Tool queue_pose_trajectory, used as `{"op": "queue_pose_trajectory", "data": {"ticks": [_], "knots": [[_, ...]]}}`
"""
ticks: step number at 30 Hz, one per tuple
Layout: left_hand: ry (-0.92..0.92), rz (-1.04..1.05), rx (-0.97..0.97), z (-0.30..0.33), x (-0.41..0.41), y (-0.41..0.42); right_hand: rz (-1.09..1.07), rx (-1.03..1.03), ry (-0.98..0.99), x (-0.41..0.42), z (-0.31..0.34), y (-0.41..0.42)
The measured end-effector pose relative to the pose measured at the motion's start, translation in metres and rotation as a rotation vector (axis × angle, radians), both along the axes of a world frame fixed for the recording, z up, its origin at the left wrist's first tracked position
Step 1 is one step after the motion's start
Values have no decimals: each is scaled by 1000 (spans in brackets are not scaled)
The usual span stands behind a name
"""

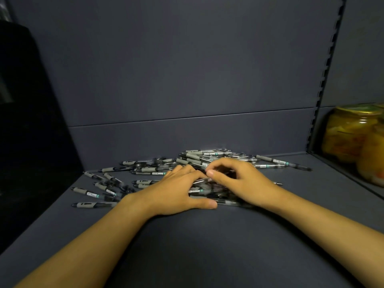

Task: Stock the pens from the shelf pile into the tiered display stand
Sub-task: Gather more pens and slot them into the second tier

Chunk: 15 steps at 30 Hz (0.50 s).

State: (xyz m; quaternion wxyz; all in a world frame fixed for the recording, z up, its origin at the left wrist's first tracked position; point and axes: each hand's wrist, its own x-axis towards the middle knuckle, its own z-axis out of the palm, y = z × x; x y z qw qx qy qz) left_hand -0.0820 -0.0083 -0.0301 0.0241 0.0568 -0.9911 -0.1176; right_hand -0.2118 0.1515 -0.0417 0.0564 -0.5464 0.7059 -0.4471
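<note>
Head view, pens: the pile of pens (197,161) lies on the dark shelf (207,246), close to the back wall (176,69).
Head view, how the pens point: most lie flat with their long sides running left to right. Some on the left are turned a bit, with their grey grips up and to the left.
Head view, loose pens: a few lie apart at the left, like the one nearest you (94,204).
Head view, your left hand (176,190): it lies flat on the pens with straight fingers (193,173) and the thumb stuck out to the right. It grips nothing.
Head view, your right hand (239,179): its fingers are curled down into the pile. You cannot tell if they hold a pen.
Head view, hands together: they touch in the middle of the pile.
Head view, jars (353,134): yellow jars stand in the next bay on the right, well apart from the pens.
</note>
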Motion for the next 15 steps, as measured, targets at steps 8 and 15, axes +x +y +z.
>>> {"op": "queue_pose_trajectory", "data": {"ticks": [8, 15], "knots": [[-27, 25, -8, 2, -1, 6, 30, -54, -196, -3, -4, 6], [0, -37, 13, 7, 2, 9, -12, -165, -227, 0, 1, 2]]}}
